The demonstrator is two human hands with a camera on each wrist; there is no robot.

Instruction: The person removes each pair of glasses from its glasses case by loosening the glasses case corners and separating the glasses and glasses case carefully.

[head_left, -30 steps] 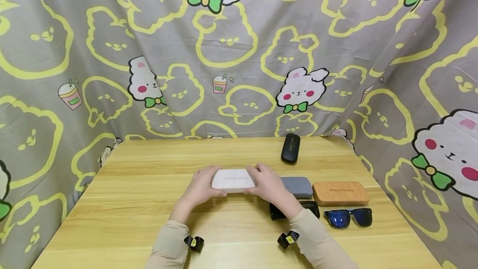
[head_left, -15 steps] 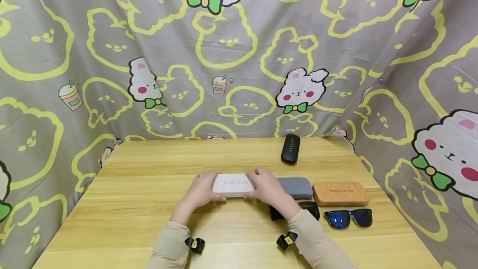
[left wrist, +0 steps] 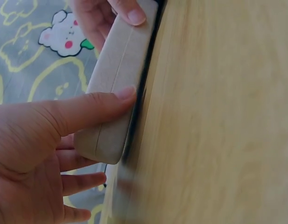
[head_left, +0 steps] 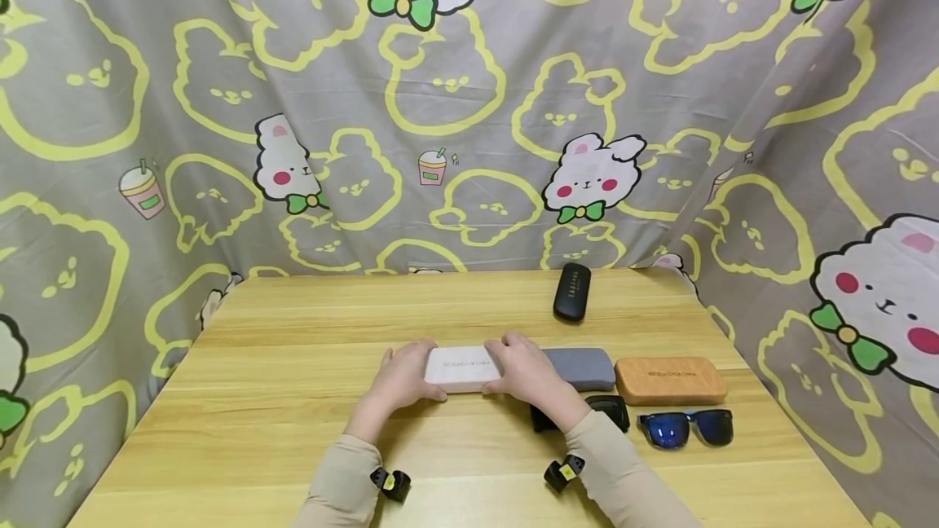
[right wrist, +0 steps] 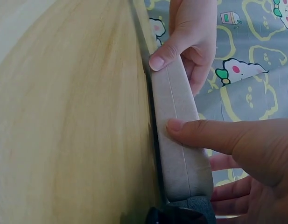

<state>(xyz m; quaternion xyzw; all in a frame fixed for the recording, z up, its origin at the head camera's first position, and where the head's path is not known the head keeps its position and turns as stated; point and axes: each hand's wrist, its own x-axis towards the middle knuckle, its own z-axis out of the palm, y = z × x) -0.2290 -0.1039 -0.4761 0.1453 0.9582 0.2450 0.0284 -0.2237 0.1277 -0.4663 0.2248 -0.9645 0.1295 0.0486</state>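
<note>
A white glasses case [head_left: 462,370] with lettering on its lid lies level at the middle of the table, low at the tabletop. My left hand [head_left: 401,377] grips its left end, thumb on the near side and fingers behind. At the other end my right hand [head_left: 524,369] holds it the same way. Both thumbs press the near side of the case [left wrist: 118,84] in the left wrist view. A dark shadow line runs under the case [right wrist: 176,102] in the right wrist view. Beside my right hand sits a grey-blue glasses case [head_left: 583,369], partly hidden by that hand.
An orange-brown glasses case [head_left: 671,381] stands further right, with blue-lensed sunglasses [head_left: 685,429] in front of it. Black sunglasses [head_left: 609,411] lie partly under my right forearm. A black glasses case [head_left: 571,292] is at the back of the wooden table [head_left: 279,398]. A patterned curtain [head_left: 455,129] hangs behind.
Both hands have lowered the white case toward the tabletop and shifted it slightly right, closer to the grey-blue case. The other cases and the sunglasses have stayed put.
</note>
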